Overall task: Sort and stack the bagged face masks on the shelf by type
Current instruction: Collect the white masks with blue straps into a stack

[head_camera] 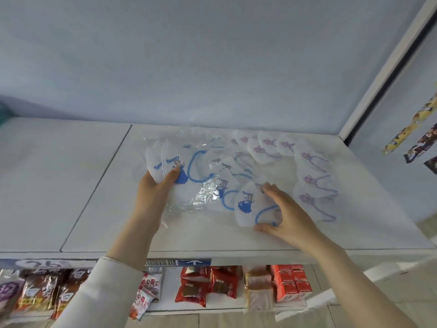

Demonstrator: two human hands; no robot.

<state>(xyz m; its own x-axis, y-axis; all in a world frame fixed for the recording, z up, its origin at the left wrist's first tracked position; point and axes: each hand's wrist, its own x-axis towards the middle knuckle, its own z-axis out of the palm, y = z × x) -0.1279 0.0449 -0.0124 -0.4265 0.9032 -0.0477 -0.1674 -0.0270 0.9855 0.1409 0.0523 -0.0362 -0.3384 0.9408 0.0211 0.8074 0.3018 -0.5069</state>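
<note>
Masks [309, 159] on shelf [212, 237], left hand [151, 192] pinching blue stack [170, 162], right hand [290, 214] clasping blue mask [248, 204]

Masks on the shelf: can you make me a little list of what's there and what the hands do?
left grip: holds stack of blue-print white bagged masks
right grip: holds single blue-print white bagged mask
purple-print white bagged masks: spread at right
white flat shelf: under all masks
</note>
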